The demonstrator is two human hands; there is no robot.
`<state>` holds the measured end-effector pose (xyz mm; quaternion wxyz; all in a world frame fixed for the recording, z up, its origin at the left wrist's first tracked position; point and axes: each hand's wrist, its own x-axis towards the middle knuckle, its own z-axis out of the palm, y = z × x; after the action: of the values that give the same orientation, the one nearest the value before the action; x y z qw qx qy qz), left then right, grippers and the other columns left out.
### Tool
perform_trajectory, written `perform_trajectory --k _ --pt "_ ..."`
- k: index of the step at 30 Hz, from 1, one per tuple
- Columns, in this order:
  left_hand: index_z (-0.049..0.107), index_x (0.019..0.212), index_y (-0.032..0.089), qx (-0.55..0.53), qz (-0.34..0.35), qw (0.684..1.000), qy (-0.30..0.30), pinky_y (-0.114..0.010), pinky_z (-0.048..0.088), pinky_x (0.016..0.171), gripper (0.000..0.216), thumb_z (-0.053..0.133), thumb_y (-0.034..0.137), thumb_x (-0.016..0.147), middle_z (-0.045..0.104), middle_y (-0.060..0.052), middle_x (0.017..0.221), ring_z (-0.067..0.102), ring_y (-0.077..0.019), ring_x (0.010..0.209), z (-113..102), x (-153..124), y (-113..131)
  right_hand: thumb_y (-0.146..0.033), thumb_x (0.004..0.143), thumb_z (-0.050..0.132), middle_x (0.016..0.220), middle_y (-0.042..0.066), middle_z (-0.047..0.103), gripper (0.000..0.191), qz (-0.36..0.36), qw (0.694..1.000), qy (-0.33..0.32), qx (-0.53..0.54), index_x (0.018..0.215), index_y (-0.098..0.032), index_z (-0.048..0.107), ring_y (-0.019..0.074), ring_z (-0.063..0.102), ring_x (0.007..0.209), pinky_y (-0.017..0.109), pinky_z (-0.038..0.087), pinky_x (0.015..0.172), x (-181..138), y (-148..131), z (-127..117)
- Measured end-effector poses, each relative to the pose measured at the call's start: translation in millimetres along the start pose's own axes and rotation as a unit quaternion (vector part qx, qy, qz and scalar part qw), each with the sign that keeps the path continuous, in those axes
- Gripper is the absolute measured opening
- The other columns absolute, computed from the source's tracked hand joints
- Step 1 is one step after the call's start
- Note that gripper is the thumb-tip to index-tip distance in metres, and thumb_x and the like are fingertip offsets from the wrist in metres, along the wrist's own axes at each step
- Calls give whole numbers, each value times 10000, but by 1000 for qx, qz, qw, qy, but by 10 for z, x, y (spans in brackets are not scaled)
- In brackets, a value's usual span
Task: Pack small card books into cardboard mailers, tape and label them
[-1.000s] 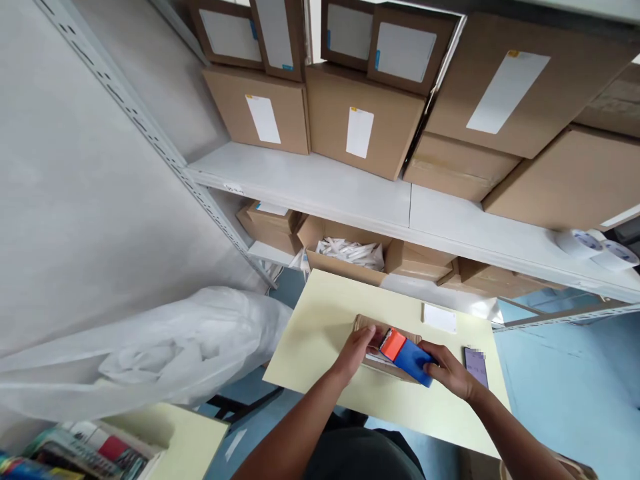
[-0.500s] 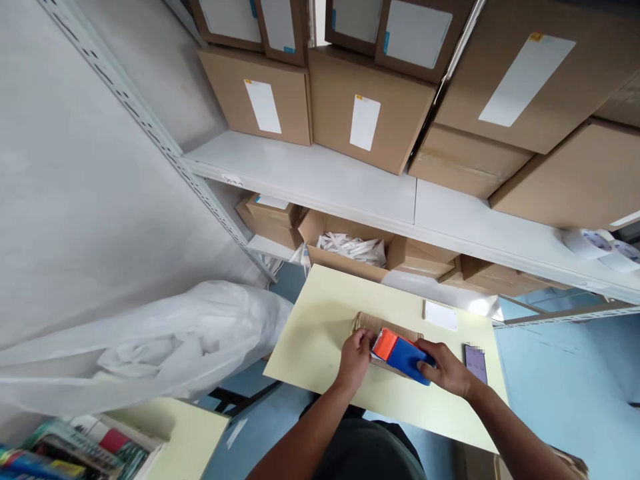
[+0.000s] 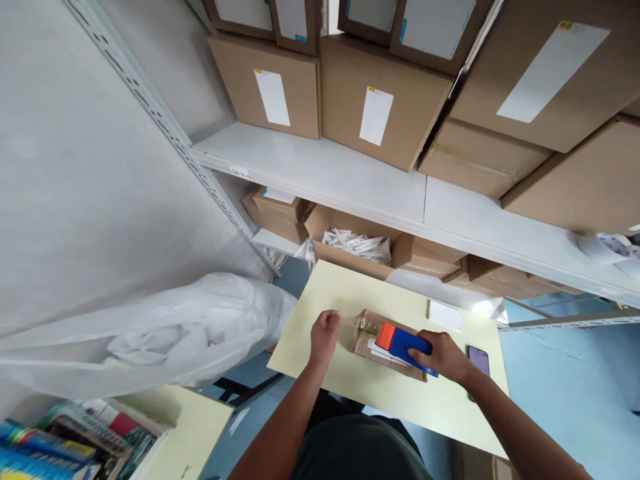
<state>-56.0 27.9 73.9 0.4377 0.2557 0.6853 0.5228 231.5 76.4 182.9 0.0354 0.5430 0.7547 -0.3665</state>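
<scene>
A blue and orange tape dispenser (image 3: 407, 347) is gripped in my right hand (image 3: 444, 360), over a brown cardboard box (image 3: 364, 343) on the pale yellow table (image 3: 320, 293). Left of the box, my left hand (image 3: 326, 333) is closed in a pinch. Between its fingertips and the box's left end stretches a strip of clear tape (image 3: 349, 324). Part of a white label shows on the box, partly covered by the dispenser.
A white card-like item (image 3: 445, 315) and a phone (image 3: 479, 361) lie on the table's right side. Behind it stands a shelf (image 3: 320, 160) with cartons and tape rolls (image 3: 605, 247). White plastic sheeting (image 3: 220, 327) hangs at left, above a box of colourful packages (image 3: 85, 437).
My left hand has moved left, away from the dispenser, and a clear tape strip now spans from it to the box. The dispenser has shifted slightly right, and the view has turned a little.
</scene>
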Motion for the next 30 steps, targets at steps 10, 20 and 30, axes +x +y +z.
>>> perform_trajectory --k 10,20,30 --pt "631 767 214 7 20 999 24 -254 398 591 306 603 510 839 585 20 637 519 -142 602 209 -1 -86 -518 804 621 768 27 718 322 20 998 16 50 889 -211 668 206 652 690 297 490 625 -132 42 -15" --pt "621 772 215 23 4 1000 6 -281 465 654 340 561 543 840 654 -11 704 619 -180 682 308 -3 -334 -559 816 585 714 18 682 364 25 997 46 54 831 -204 662 193 618 654 295 480 608 -139 130 -1" --pt "642 787 208 30 -18 999 -37 -309 497 723 389 541 583 813 712 -51 799 670 -212 787 432 20 -618 -493 812 621 792 33 728 308 18 997 18 67 886 -200 685 204 649 701 297 496 626 -110 96 34"
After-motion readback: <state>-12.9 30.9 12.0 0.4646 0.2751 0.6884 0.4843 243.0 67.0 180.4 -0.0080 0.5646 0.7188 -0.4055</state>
